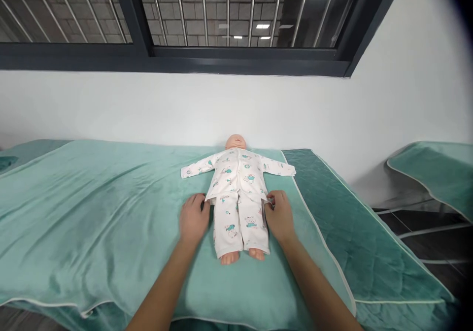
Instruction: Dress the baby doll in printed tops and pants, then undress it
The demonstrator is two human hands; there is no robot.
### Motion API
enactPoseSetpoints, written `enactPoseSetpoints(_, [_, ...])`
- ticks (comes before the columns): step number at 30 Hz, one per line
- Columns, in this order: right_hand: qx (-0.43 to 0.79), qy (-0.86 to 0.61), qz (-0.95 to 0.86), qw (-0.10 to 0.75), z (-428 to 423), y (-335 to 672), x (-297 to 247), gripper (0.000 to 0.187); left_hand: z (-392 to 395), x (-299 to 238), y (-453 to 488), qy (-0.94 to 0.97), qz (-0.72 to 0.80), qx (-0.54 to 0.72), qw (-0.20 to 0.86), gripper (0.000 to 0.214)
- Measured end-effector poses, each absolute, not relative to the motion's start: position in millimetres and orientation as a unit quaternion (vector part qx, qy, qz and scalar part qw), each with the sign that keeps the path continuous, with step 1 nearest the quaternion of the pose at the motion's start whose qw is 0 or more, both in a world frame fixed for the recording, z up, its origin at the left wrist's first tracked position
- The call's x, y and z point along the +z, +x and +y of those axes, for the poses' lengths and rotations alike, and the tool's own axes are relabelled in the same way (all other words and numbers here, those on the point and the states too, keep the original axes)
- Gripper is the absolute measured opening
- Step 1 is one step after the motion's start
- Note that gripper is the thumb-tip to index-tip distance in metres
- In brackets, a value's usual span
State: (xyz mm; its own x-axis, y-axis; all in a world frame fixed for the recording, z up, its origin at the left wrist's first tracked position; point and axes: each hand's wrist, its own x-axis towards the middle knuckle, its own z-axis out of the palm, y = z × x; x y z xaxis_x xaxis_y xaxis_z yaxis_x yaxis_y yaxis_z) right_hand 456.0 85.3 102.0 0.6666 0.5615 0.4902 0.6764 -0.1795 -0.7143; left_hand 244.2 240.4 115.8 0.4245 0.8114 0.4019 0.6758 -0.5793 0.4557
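A baby doll lies on its back, its head toward the wall and its bare feet toward me. It wears a white printed long-sleeved top and matching trousers. My left hand is closed at the top's lower left corner, pinching the hem. On the other side my right hand pinches the hem's lower right corner. Both sleeves stretch out sideways, and the doll's hands do not show.
Under the doll spreads a light green blanket with several wrinkles. A darker green quilted cover shows on the right. Behind stands a white wall below a dark-framed window. Another green cloth hangs at far right.
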Motion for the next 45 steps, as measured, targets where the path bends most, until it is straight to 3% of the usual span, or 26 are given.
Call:
enactPoseSetpoints(6, [-0.09,-0.667,-0.519,0.526,97,444,130,0.028,243,115,244,0.837,0.428,0.311,0.139,0.02])
enactPoseSetpoints(13, [-0.125,-0.689,-0.616,0.36,134,434,163,0.019,241,117,243,0.842,0.42,0.307,0.145,0.021])
enactPoseSetpoints(18, [-0.154,-0.678,-0.643,0.321,121,434,169,0.017,239,120,244,0.844,0.396,0.319,0.167,0.022])
enactPoseSetpoints(25, [-0.033,-0.67,-0.66,0.338,64,412,173,0.029,196,122,213,0.866,0.3,0.288,0.276,0.019])
enactPoseSetpoints(28, [0.001,-0.661,-0.689,0.299,41,395,168,0.022,166,116,190,0.909,0.242,0.242,0.239,0.009])
enactPoseSetpoints(32, [-0.04,-0.668,-0.7,0.25,32,377,153,0.019,147,106,179,0.924,0.248,0.224,0.187,0.016])
enactPoseSetpoints(36, [-0.051,-0.676,-0.685,0.265,34,370,146,0.017,145,106,184,0.92,0.26,0.232,0.18,0.006])
enactPoseSetpoints(41, [0.016,-0.674,-0.655,0.341,25,365,163,0.009,135,120,179,0.884,0.287,0.279,0.242,0.008])
enactPoseSetpoints(45, [0.017,-0.672,-0.654,0.347,18,361,169,0.008,131,119,173,0.874,0.309,0.293,0.234,0.009])
